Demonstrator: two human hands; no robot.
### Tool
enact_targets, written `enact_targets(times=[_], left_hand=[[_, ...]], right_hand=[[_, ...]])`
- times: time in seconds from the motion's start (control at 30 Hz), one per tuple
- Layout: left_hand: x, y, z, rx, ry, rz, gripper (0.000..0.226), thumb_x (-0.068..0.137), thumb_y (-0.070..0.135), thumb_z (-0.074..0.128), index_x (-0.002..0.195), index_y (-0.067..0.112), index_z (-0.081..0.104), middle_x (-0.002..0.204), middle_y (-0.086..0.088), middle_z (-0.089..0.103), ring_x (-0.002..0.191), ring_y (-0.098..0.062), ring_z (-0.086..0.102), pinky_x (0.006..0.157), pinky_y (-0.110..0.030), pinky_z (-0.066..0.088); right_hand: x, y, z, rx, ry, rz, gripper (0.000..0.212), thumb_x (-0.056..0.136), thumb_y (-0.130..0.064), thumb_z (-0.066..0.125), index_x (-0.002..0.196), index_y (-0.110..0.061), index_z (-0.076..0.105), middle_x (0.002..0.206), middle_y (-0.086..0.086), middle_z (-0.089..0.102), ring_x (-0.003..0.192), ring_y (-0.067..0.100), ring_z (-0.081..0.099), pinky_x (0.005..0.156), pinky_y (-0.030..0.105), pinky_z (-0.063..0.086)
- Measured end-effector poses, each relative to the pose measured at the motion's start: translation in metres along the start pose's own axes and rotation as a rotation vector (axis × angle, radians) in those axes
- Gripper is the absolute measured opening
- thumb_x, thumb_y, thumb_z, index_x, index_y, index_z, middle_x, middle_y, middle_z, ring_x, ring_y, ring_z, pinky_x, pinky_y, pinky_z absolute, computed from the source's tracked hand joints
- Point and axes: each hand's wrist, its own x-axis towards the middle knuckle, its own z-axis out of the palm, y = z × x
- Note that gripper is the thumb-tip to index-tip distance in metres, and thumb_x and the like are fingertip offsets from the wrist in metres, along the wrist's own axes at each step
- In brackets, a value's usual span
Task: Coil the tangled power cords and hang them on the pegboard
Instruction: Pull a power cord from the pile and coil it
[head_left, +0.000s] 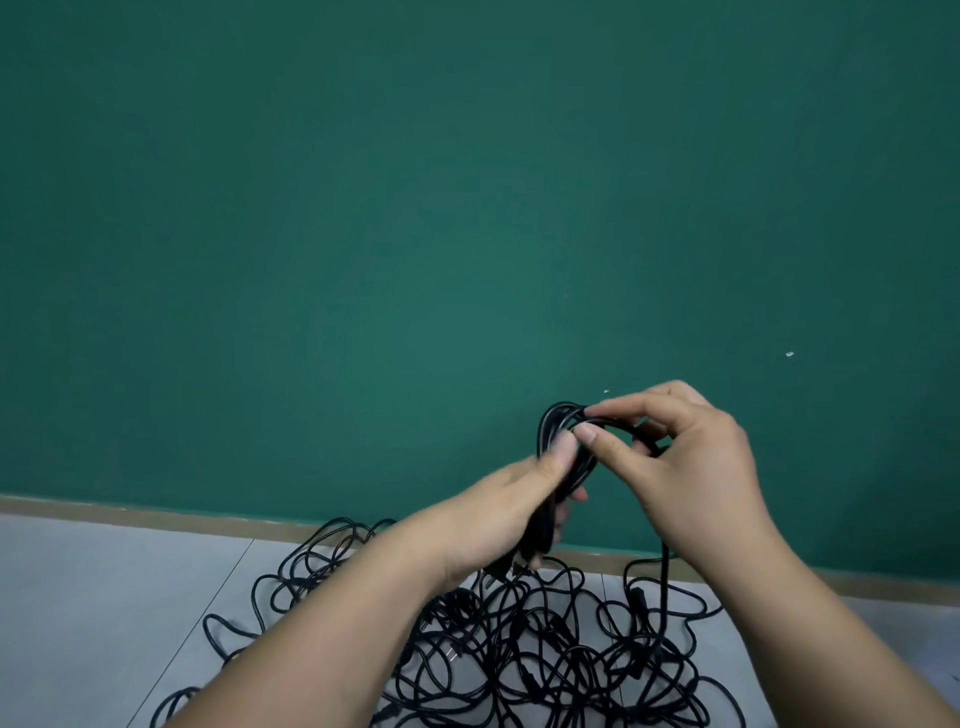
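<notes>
The left hand (519, 509) grips the black coil (558, 426) in the air and the right hand (691, 467) pinches its top loop. The loops could slip loose if the tail (665, 582) snags in the pile (519, 649) on the floor (104, 597). I count two hands, one coil and one pile; its cords are too mixed to count.

Black cords (519, 649) (plain), green wall (363, 234), grey floor (104, 597)

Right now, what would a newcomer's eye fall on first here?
Right of centre, the left hand grips a small coil of black cord while the right hand pinches its top loop. Below them a big tangle of black cords sprawls on the grey floor, at the foot of a plain green wall.
</notes>
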Motion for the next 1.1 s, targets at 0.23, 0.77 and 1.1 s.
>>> enact_targets(times=[0.23, 0.77, 1.1], left_hand=[[0.002, -0.002, 0.007, -0.103, -0.011, 0.07, 0.029, 0.114, 0.032, 0.042, 0.108, 0.009, 0.058, 0.077, 0.003, 0.047, 0.067, -0.013, 0.048, 0.057, -0.028, 0.04], [0.003, -0.004, -0.012, 0.105, 0.256, 0.21, 0.035, 0.098, 0.053, 0.05, 0.103, 0.019, 0.058, 0.079, -0.002, 0.052, 0.07, -0.019, 0.055, 0.061, -0.038, 0.05], [0.005, -0.009, -0.001, 0.117, 0.147, 0.268, 0.027, 0.111, 0.037, 0.044, 0.114, 0.018, 0.063, 0.118, 0.0, 0.075, 0.114, -0.014, 0.07, 0.103, -0.043, 0.056]], right_hand=[[-0.002, 0.007, 0.013, -0.071, 0.014, 0.027, 0.025, 0.085, -0.04, 0.084, 0.089, -0.033, 0.061, 0.092, -0.01, 0.064, 0.081, 0.006, 0.061, 0.073, 0.011, 0.045], [-0.003, -0.013, 0.014, 0.34, 0.029, 0.089, 0.012, 0.1, -0.022, 0.07, 0.097, -0.025, 0.081, 0.084, -0.002, 0.073, 0.062, 0.015, 0.07, 0.055, 0.029, 0.06], [-0.002, 0.003, 0.024, 0.415, 0.075, 0.336, 0.01, 0.094, -0.027, 0.08, 0.088, -0.02, 0.08, 0.075, 0.011, 0.074, 0.062, 0.02, 0.065, 0.074, 0.049, 0.063]])
